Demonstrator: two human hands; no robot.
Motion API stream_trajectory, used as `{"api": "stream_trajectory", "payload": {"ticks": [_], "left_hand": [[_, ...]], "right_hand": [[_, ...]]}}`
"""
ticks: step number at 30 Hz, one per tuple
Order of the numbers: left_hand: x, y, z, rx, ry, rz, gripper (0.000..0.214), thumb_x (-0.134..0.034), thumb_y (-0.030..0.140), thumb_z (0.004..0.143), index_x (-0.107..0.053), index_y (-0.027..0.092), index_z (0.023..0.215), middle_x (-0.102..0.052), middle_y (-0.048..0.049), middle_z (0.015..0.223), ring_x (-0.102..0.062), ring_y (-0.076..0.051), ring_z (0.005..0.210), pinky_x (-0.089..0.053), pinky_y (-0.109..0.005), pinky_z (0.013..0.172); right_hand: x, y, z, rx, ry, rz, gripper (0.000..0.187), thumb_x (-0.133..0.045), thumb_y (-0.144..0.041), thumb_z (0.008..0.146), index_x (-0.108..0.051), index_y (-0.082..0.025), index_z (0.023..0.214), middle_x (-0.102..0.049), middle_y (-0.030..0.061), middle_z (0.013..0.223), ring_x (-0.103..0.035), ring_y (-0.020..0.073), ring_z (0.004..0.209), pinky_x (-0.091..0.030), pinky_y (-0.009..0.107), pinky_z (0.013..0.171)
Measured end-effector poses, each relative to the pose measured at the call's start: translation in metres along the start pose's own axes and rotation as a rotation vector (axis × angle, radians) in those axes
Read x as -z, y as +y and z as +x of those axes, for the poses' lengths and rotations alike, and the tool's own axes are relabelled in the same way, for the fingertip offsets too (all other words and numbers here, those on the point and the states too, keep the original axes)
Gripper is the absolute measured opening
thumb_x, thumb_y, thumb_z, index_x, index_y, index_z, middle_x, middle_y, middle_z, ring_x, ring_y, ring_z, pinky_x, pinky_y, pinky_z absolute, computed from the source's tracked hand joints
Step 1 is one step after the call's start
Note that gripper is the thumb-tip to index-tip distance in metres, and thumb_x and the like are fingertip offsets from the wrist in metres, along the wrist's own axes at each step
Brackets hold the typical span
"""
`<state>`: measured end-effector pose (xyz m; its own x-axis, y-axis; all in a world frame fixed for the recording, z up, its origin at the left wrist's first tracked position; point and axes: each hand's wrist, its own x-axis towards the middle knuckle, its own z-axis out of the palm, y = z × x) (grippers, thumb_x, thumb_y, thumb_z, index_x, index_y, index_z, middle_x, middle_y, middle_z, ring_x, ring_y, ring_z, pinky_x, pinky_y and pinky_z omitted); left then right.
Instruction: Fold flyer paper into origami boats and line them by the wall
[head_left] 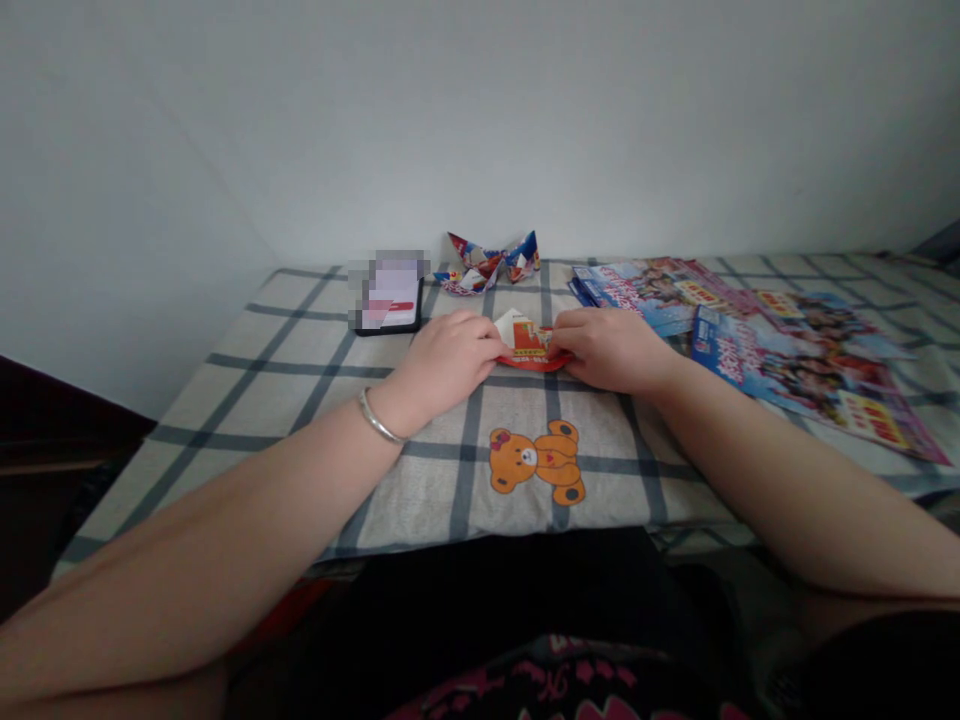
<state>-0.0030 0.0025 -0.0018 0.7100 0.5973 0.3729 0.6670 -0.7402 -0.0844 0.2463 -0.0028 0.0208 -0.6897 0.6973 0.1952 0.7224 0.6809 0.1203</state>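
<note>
Between my hands, just above or on the tablecloth, is a small folded piece of printed paper [529, 345], red, yellow and white. My left hand [455, 360], with a silver bangle on its wrist, pinches the paper's left end. At the right end, the fingers of my right hand [606, 347] are closed on the same paper. Its lower red edge curves slightly between the two grips. The fingertips partly hide both ends. Beyond the hands stands a folded paper shape [491, 262] with pointed tips, made of blue and red printed paper.
A phone [391, 295], partly pixelated, lies to the left. Several colourful printed flyers [795, 370] overlap at the right, near my right forearm. The checked tablecloth [420, 480] bears an orange bear print. A pale wall [480, 120] rises behind the table.
</note>
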Motion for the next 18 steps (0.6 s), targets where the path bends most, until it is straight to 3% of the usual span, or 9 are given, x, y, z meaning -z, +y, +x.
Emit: {"api": "stream_trajectory", "payload": {"ticks": [5,9,15,18], "left_hand": [[-0.003,-0.003,0.000,-0.032,-0.025,-0.139,0.018,-0.060,0.024,0.095,-0.074,0.017,0.104,-0.069,-0.0068,0.107,-0.063,-0.021,0.101,-0.050,-0.037,0.093],[0.002,0.002,0.002,0.011,-0.039,-0.104,0.025,-0.056,0.031,0.098,-0.072,0.012,0.096,-0.070,-0.0084,0.097,-0.063,-0.022,0.094,-0.050,-0.037,0.089],[0.002,0.007,0.004,0.170,0.009,-0.088,0.026,-0.054,0.030,0.099,-0.068,0.014,0.084,-0.067,-0.0065,0.083,-0.062,-0.021,0.085,-0.049,-0.035,0.079],[-0.003,0.006,0.006,0.243,0.073,-0.111,0.016,-0.056,0.026,0.098,-0.064,0.014,0.093,-0.067,-0.0061,0.086,-0.062,-0.020,0.084,-0.048,-0.034,0.078]], "right_hand": [[0.008,0.002,-0.004,-0.051,-0.058,0.014,0.010,-0.060,-0.026,0.083,-0.067,-0.019,0.086,-0.069,0.0057,0.090,-0.060,0.0201,0.083,-0.033,0.030,0.063],[0.006,0.000,-0.003,0.012,-0.038,0.046,0.028,-0.054,-0.043,0.093,-0.067,-0.019,0.084,-0.068,0.0060,0.085,-0.059,0.0202,0.082,-0.035,0.031,0.067],[-0.001,-0.003,0.002,0.005,0.003,0.049,0.027,-0.050,-0.035,0.095,-0.071,-0.018,0.097,-0.072,0.0083,0.091,-0.062,0.0214,0.086,-0.036,0.032,0.069],[-0.005,-0.005,0.006,-0.081,0.012,0.038,0.034,-0.044,-0.036,0.099,-0.072,-0.018,0.103,-0.074,0.0093,0.095,-0.063,0.0228,0.088,-0.036,0.032,0.068]]}}
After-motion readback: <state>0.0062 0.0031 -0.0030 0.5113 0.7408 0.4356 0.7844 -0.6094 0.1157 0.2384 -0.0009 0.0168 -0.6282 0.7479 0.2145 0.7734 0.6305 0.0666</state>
